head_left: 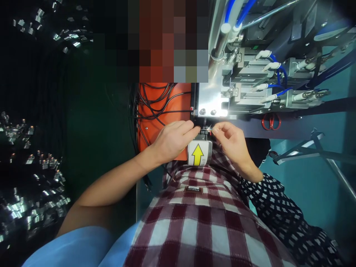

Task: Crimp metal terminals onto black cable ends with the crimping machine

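Observation:
At the front of a metal machine, both my hands meet over a small dark fixture (204, 135). My left hand (174, 139) comes in from the left with its fingers closed at the fixture; whatever they grip is hidden beneath them. On the other side, my right hand (232, 142) is closed in a pinch, thumb against forefinger, on the ends of thin wires (210, 130), one of them reddish. Just below the fixture is a white label (199, 157) with a yellow arrow pointing away from me.
Black cables (158, 107) loop over an orange surface (178, 129) at the left. A metal block (211, 96) and air cylinders (250, 96) with blue tubes stand behind and right. Red-handled scissors (271, 121) lie to the right. Bundled cables with shiny connectors (27, 209) lie far left.

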The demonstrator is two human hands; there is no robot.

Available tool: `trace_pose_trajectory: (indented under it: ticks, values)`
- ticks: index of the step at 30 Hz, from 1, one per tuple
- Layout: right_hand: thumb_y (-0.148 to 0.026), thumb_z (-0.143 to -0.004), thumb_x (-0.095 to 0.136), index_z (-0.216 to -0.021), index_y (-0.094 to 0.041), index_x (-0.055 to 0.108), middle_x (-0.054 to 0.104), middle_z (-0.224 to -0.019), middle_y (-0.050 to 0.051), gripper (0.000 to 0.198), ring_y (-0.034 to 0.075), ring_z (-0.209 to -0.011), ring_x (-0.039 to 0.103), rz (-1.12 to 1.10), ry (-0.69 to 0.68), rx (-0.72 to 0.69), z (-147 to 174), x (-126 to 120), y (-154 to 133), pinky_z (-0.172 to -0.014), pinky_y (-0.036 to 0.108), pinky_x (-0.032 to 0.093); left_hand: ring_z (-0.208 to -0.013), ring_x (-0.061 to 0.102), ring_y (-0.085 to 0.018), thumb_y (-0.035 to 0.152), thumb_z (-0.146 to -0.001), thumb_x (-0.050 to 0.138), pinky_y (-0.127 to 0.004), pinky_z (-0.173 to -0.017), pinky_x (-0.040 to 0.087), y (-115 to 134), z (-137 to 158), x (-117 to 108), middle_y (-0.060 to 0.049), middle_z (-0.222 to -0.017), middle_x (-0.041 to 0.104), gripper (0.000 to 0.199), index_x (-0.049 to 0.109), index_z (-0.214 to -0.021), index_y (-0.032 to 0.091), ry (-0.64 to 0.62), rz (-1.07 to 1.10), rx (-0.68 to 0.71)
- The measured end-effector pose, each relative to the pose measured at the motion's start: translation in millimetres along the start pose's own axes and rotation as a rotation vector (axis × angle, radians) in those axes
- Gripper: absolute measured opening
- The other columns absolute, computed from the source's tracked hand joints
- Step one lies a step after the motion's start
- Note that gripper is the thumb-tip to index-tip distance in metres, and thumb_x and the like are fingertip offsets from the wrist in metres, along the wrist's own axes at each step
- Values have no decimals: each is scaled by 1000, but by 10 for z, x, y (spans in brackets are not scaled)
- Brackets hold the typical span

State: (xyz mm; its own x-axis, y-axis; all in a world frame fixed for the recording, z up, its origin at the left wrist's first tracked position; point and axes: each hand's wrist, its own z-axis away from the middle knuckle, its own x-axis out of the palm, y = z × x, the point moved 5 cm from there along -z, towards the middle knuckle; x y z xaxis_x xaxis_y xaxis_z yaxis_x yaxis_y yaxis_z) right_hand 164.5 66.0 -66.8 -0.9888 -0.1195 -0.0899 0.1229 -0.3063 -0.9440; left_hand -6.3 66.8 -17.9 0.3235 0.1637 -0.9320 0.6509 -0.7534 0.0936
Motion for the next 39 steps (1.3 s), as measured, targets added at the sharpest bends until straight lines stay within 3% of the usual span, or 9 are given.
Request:
trace_pose_trajectory:
  ticks: [11, 20, 33, 39]
  values:
    - [-36, -88, 63, -78, -20, 58, 53, -69, -2, 19, 11, -56, 44, 66, 19, -57, 2, -17, 24, -53, 27, 36, -66, 54, -14, 15, -102, 34, -27, -58, 41, -15, 18, 15, -3, -72, 59, 30, 64, -104, 15, -19, 61, -12]
    - [-34, -89, 61, -79, -20, 58, 55, -70, -1, 18, 11, -56, 47, 102, 28, -65, 8, -6, 33, -53, 27, 38, -63, 52, -14, 12, -100, 39, -27, -58, 40, 19, -12, -34, -3, -71, 60, 26, 65, -100, 11, 54, 23, 26]
    - [-38, -88, 65, -78, -21, 59, 57, -67, -1, 20, 12, -53, 50, 78, 61, 1, 30, -17, 98, -48, 26, 42, -68, 56, -15, 13, -101, 38, -28, -60, 39, -7, -9, 18, -3, -77, 63, 25, 63, -106, 15, -60, 54, 58]
    - [-35, -90, 64, -87, -21, 66, 66, -83, 2, 14, 13, -64, 55, 225, 172, -172, 86, -99, -28, -61, 29, 48, -68, 56, -14, 13, -100, 39, -27, -61, 41, -5, -12, 28, -3, -80, 67, 25, 64, -103, 14, -41, 9, 72]
